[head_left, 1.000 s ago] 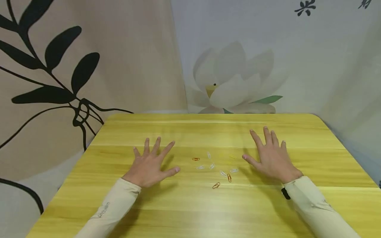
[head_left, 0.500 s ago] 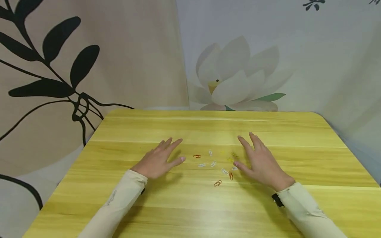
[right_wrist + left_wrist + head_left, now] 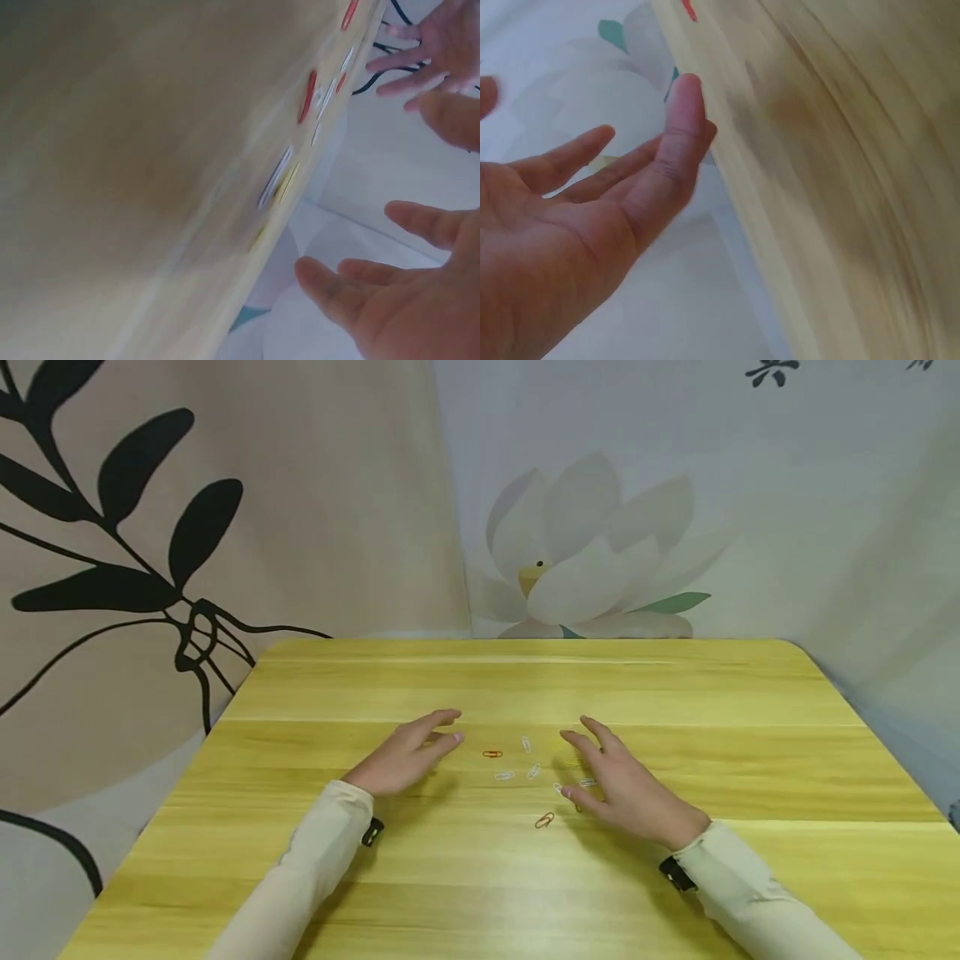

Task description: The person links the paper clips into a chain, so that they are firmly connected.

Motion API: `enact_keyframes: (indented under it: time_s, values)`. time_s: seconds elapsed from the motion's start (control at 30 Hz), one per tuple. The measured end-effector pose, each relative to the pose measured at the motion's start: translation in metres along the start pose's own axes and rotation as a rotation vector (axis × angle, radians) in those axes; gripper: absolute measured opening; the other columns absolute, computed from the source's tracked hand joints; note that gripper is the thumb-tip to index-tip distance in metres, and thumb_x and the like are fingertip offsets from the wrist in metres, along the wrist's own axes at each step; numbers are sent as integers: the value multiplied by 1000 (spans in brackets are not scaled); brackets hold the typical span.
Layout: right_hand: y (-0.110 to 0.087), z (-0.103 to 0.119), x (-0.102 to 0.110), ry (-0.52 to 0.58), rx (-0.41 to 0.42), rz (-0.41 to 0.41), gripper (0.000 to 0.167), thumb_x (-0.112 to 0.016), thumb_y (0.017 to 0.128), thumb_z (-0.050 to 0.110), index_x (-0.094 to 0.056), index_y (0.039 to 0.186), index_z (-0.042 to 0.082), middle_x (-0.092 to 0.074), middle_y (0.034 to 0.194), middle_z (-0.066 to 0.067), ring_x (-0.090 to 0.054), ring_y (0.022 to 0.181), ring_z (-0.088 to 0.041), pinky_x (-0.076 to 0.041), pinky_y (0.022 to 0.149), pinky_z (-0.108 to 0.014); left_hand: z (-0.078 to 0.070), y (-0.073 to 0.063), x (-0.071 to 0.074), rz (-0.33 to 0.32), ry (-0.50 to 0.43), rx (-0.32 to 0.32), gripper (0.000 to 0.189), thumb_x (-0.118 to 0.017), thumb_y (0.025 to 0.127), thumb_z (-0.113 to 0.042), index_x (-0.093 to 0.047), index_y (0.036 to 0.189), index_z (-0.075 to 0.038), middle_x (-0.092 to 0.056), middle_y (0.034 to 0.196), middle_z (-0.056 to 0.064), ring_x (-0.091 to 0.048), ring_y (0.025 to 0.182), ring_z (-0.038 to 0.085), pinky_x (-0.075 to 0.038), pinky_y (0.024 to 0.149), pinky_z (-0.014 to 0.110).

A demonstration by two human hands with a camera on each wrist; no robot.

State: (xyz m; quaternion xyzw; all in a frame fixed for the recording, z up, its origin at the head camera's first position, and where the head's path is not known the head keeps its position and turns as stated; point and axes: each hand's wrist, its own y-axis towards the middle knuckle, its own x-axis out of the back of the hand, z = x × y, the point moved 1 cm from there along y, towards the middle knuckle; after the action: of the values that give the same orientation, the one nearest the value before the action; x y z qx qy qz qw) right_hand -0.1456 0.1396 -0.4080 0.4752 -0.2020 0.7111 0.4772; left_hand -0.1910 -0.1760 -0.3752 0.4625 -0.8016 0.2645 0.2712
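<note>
Several small paper clips lie scattered on the wooden table between the hands. A red paper clip (image 3: 492, 754) is nearest my left hand (image 3: 408, 752), whose fingers are loosely bent above the tabletop and hold nothing. White paper clips (image 3: 533, 771) lie around the middle, and an orange-red paper clip (image 3: 544, 820) is closest to the front. My right hand (image 3: 626, 789) hovers over the right side of the group with thumb and fingers spread. It partly hides another red clip and yellow paper clips (image 3: 574, 762). In the right wrist view, a white paper clip (image 3: 275, 178) lies flat, apart from the fingers.
The light wooden table (image 3: 465, 893) spans the view, its far edge close to a hanging cloth (image 3: 337, 510) printed with dark leaves and a pale lotus (image 3: 577, 585). Black bands (image 3: 677, 873) sit on both wrists, below pale sleeves (image 3: 772, 893).
Both hands have moved inward toward the paper clips, the right one farther, now overlapping some of them. Their widely spread fingers have relaxed and bent. The clips stay where they lay.
</note>
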Motion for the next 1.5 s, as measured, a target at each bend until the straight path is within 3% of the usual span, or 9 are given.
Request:
enact_keyframes:
  time_s: [0.13, 0.27, 0.47, 0.6, 0.73, 1.1, 1.5]
  values:
    - [3, 5, -3, 44, 0, 25, 64, -68, 96, 30, -41, 150, 6, -26, 160, -26, -48, 136, -45, -51, 102, -54, 3, 4, 0, 31, -116, -27, 54, -48, 107, -31, -34, 155, -11, -39, 159, 13, -52, 138, 34, -54, 101, 43]
    - [3, 9, -4, 80, 4, 34, 59, -69, 95, 27, -47, 145, 4, -30, 159, -25, -54, 131, -43, -52, 100, -53, 5, 9, -1, 71, -205, -36, 49, -52, 105, -18, -40, 151, -3, -48, 150, 21, -58, 129, 37, -56, 98, 39]
    - [3, 13, -8, 64, 42, -4, 37, -75, 89, 19, -65, 121, 4, -38, 153, -28, -43, 138, -46, -48, 104, -57, 1, 28, -9, 34, -254, 21, 30, -59, 100, -8, -62, 127, 5, -69, 115, 22, -71, 98, 29, -61, 84, 36]
    - [4, 15, -13, 31, 77, -36, 26, -79, 85, 13, -71, 108, 6, -50, 141, -25, -42, 132, -42, -45, 104, -56, -4, 41, -14, 8, -223, 94, 19, -65, 95, -6, -71, 111, 3, -72, 98, 17, -72, 77, 21, -61, 71, 32]
    - [7, 18, -15, 16, 102, -45, 21, -82, 81, 10, -73, 101, 9, -59, 121, -13, -46, 113, -29, -45, 94, -44, -11, 49, -17, 14, -184, 131, 14, -67, 92, -3, -74, 103, 1, -72, 89, 14, -66, 65, 16, -55, 63, 27]
    - [10, 25, -20, 7, 155, 66, 18, -85, 78, 9, -70, 87, 14, -59, 92, 3, -45, 87, -10, -44, 75, -25, -17, 56, -20, 38, -119, 133, 18, -66, 85, -4, -74, 101, -1, -72, 79, 7, -69, 68, 19, -55, 66, 27]
    - [14, 33, -21, -86, 240, 132, 19, -85, 77, 9, -67, 78, 16, -60, 81, 6, -48, 79, -8, -44, 70, -22, -20, 65, -29, 8, 3, 179, 6, -76, 81, -4, -76, 85, -8, -70, 67, 2, -63, 57, 12, -47, 56, 21]
